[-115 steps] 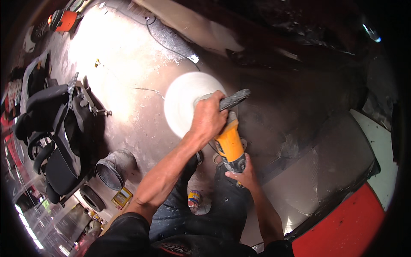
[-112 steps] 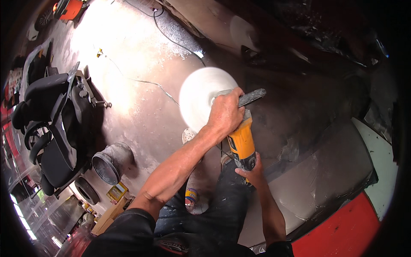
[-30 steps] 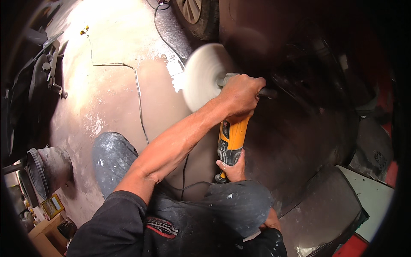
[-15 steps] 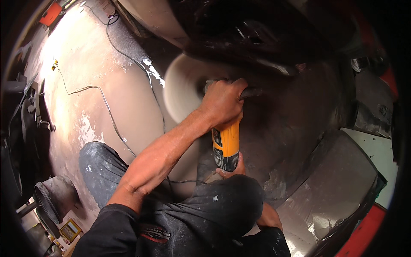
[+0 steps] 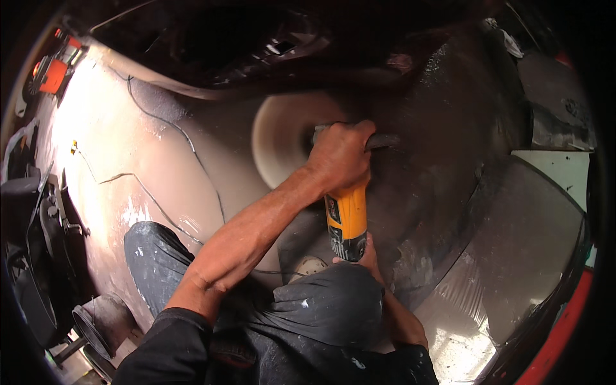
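Gripping yellow polisher [image 5: 346, 218] two-handed, left hand [image 5: 340, 157] fingers wrapped tight round side handle [image 5: 384, 139], right hand [image 5: 366, 253] clamped on rear grip, white buffing pad [image 5: 279, 147] against dark car panel [image 5: 256, 45], cable [image 5: 173, 128] across floor [image 5: 128, 154], grey bucket [image 5: 102, 317] lower left, contents unclear.

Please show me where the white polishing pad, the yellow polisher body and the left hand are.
white polishing pad [image 5: 279, 144], head view, on the round pad's face.
yellow polisher body [image 5: 345, 217], head view, on the yellow casing.
left hand [image 5: 340, 157], head view, on the hand's back.
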A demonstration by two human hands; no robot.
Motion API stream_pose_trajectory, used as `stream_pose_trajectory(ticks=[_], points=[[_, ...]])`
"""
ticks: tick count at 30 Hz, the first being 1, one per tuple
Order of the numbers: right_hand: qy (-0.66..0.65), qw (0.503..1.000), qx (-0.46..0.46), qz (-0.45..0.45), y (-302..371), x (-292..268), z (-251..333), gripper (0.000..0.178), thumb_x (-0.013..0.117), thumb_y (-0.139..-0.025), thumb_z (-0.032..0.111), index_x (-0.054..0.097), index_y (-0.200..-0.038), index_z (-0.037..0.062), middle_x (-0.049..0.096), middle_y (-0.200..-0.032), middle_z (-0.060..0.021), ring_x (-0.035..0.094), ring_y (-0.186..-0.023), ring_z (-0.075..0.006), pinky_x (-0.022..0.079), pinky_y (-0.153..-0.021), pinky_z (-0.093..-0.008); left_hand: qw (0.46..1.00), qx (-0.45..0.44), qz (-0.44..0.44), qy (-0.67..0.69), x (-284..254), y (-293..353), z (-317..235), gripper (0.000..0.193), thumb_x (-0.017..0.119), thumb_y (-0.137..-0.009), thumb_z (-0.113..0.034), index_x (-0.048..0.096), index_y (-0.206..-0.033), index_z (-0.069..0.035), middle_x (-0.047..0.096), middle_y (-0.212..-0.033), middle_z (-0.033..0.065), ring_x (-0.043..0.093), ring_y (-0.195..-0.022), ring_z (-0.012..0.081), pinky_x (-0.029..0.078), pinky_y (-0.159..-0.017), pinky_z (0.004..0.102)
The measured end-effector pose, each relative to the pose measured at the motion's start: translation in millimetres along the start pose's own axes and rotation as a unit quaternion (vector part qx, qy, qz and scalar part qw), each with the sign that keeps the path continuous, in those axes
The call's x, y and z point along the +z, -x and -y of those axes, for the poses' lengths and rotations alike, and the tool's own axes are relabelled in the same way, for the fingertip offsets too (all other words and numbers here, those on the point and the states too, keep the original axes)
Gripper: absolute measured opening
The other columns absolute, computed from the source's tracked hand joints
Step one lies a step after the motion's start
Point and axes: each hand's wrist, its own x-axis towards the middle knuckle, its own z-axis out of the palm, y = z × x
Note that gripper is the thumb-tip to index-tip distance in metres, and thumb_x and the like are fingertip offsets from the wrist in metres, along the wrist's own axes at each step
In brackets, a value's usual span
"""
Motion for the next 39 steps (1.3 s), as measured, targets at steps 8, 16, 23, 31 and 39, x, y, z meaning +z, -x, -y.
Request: stream_pose_trajectory(ticks=[8, 16, 23, 31, 39], points=[[0.007, 0.995, -0.018, -0.095, 49, -22, 29, 0.093, 0.092, -0.065, 0.013, 0.036, -0.140, 0.0003, 0.060, -0.121, -0.0107, 0.060, -0.110, -0.0185, 0.048, -0.097, -0.0343, 0.998, 0.046, 0.039, 0.013, 22, -21, -59, 0.025, 0.066, -0.073, -0.002, 0.068, -0.097, -0.003, 0.068, -0.083, 0.0214, 0.067, -0.079, 0.0419, 0.054, -0.070, 0.0473], [0.012, 0.985, -0.039, -0.166, 67, -35, 38, 0.088, 0.089, -0.068, 0.011, 0.038, -0.139, -0.0016, 0.063, -0.118, -0.0124, 0.062, -0.108, -0.0207, 0.049, -0.097, -0.0353, 0.991, 0.113, 0.057, 0.046, 46, -45, -92, 0.019, 0.063, -0.075, 0.000, 0.068, -0.093, -0.003, 0.068, -0.080, 0.0221, 0.068, -0.079, 0.0404, 0.054, -0.070, 0.0458], [0.022, 0.982, -0.051, -0.178, 64, -41, 40, 0.090, 0.089, -0.067, 0.014, 0.037, -0.138, -0.0009, 0.062, -0.120, -0.0155, 0.061, -0.111, -0.0226, 0.048, -0.098, -0.0367, 0.989, 0.121, 0.073, 0.050, 47, -54, -108, 0.019, 0.066, -0.076, 0.001, 0.068, -0.094, -0.005, 0.067, -0.077, 0.0203, 0.068, -0.076, 0.0387, 0.053, -0.068, 0.0448], [0.029, 0.977, -0.053, -0.205, 60, -23, 59, 0.088, 0.089, -0.066, 0.012, 0.037, -0.137, 0.0001, 0.060, -0.119, -0.0112, 0.060, -0.109, -0.0194, 0.047, -0.097, -0.0349, 0.988, 0.141, 0.047, 0.034, 9, -51, -119, 0.023, 0.068, -0.073, 0.000, 0.067, -0.095, -0.004, 0.068, -0.081, 0.0190, 0.069, -0.076, 0.0373, 0.053, -0.068, 0.0431], [-0.002, 0.996, -0.001, -0.091, 56, -7, 63, 0.099, 0.089, -0.068, 0.020, 0.032, -0.147, 0.0002, 0.063, -0.129, -0.0177, 0.063, -0.117, -0.0237, 0.048, -0.101, -0.0353, 0.988, 0.148, -0.029, -0.015, -55, 11, -106, 0.034, 0.072, -0.069, -0.002, 0.067, -0.102, -0.005, 0.068, -0.085, 0.0142, 0.069, -0.077, 0.0337, 0.054, -0.066, 0.0406]])
